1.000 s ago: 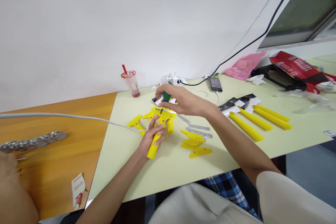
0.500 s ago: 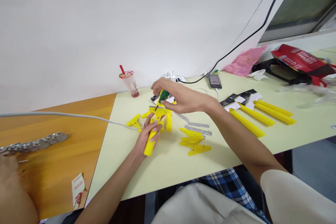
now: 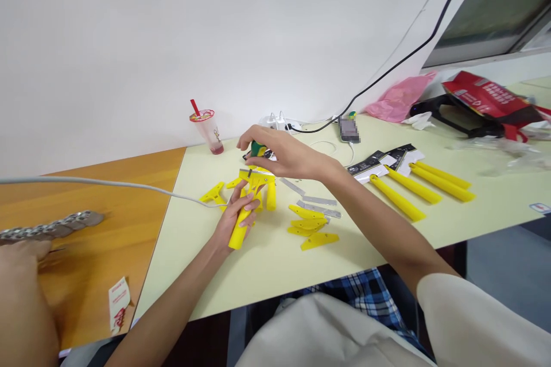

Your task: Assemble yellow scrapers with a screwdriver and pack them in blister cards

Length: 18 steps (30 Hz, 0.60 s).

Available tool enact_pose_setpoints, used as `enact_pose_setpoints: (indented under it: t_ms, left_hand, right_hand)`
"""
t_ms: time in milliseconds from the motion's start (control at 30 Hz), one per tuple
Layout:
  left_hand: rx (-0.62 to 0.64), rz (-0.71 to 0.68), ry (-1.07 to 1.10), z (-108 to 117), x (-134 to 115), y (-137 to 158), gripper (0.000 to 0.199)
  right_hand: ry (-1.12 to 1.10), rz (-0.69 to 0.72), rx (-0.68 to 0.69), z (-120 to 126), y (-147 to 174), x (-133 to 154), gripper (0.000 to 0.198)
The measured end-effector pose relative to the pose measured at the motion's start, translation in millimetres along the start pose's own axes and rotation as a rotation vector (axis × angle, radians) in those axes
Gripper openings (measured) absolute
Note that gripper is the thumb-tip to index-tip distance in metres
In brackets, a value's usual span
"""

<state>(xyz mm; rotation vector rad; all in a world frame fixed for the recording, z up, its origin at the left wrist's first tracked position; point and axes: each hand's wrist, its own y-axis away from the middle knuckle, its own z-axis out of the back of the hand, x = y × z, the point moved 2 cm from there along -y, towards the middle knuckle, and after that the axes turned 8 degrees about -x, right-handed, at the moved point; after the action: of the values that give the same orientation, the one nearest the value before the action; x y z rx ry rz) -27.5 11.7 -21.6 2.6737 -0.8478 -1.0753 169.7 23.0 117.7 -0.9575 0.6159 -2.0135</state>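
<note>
Bright, soft light; faint sheen on wooden table (image 3: pixel 133 223); edges stretched.

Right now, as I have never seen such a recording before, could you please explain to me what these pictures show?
There is no machine here, only a person's two bare hands. One camera, worn on the person's head, takes the pictures, looking forward and down. The left hand holds a yellow plastic T-shaped tool. The right hand holds a green-and-yellow-handled screwdriver at the tool's head. On the pale cream table lie flat yellow plastic pieces, thin grey metal strips and long yellow plastic handles. A clear cup with a red straw stands behind. At the left, another person's hand is near a row of grey metal parts.
</note>
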Motion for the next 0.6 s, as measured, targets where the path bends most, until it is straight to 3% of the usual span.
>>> enact_pose_setpoints:
  t_ms: [100,233,400,600]
  left_hand:
    - [0.001,0.004,-0.004,-0.1,1.1,0.6,0.057]
    - [-0.014,0.001,0.01,-2.4,1.1,1.9,0.053]
    - [-0.014,0.016,0.012,-3.0,2.3,1.8,0.053]
    - [-0.012,0.036,-0.007,-4.7,4.9,2.7,0.053]
  right_hand:
    - [0.053,-0.012,-0.038,0.4,-1.4,-1.8,0.015]
    - [-0.06,-0.036,0.053,2.4,-0.8,-2.6,0.03]
    - [-0.041,-0.062,0.035,1.1,-1.8,-6.3,0.02]
    - [-0.153,-0.057,0.109,-0.9,-1.5,-2.9,0.033]
